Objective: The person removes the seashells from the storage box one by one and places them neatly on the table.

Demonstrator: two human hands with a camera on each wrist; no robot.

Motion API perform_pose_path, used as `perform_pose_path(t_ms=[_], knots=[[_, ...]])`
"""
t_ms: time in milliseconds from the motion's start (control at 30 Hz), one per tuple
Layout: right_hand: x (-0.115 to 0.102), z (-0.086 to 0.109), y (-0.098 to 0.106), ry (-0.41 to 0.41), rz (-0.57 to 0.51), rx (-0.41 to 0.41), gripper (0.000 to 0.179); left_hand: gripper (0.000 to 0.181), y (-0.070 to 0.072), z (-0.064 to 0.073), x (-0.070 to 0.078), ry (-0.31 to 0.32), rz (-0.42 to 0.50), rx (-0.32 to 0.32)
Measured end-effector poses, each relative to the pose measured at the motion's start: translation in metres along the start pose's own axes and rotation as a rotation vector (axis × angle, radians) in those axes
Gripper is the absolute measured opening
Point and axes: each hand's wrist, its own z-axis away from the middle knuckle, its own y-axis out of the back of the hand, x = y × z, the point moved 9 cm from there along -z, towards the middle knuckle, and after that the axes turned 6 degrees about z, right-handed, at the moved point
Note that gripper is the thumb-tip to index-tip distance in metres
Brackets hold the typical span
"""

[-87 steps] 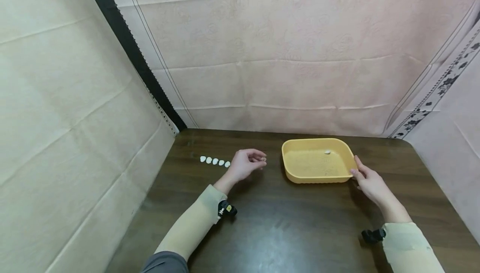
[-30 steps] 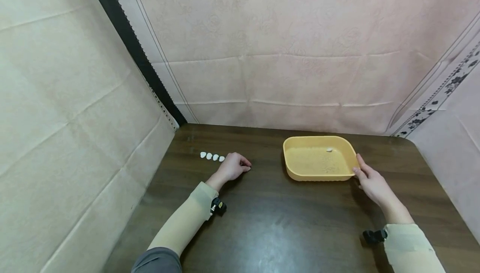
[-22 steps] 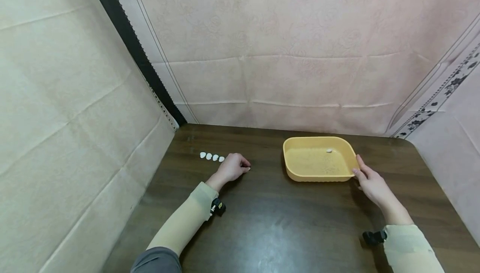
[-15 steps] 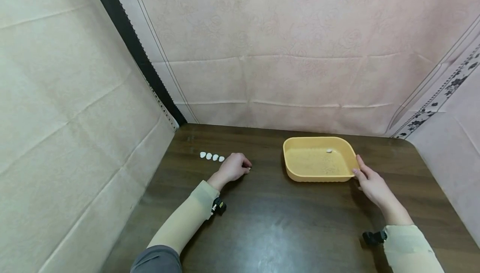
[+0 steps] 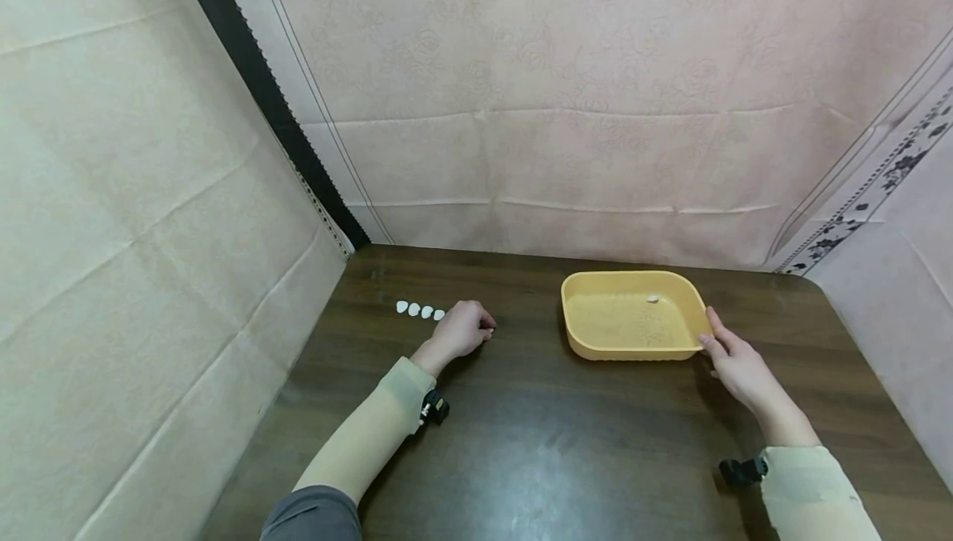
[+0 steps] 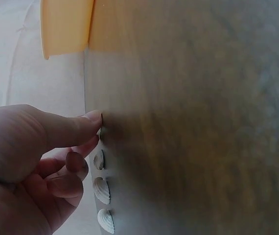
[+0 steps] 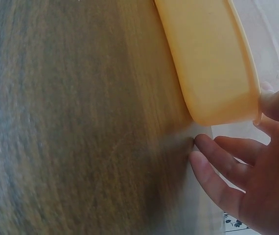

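My left hand (image 5: pixel 460 329) is low at the table, thumb and forefinger pinching a small seashell (image 6: pixel 102 122) edge-on at the tabletop. Only a thin sliver of that shell shows between the fingertips. Beside it, several white ribbed seashells (image 5: pixel 414 309) lie in a neat row to the left; the left wrist view shows their ridges (image 6: pixel 105 221). With thumb and finger, my right hand (image 5: pixel 744 367) grips the right rim of a yellow plastic tray (image 5: pixel 606 334); its other fingers (image 7: pixel 222 161) are spread below the corner. One pale shell (image 5: pixel 653 299) lies inside the tray, among fine specks.
The dark wooden table (image 5: pixel 536 442) ends at the back against a pale cloth curtain (image 5: pixel 581 127). Another cloth (image 5: pixel 186 235) hangs along the left side, and a flower-bordered one (image 5: pixel 893 293) on the right.
Since the earliest frame, my left hand has moved left and down to the table with the shell. Over the last second it has barely shifted. The right hand stays on the tray.
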Motion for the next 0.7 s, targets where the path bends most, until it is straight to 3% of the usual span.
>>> perform_pose_path(t_ms=[700], knots=[[0.0003, 0.0004, -0.0009, 0.003, 0.008, 0.014, 0.066, 0.014, 0.0030, 0.0044, 0.0002, -0.021, 0.012, 0.064]])
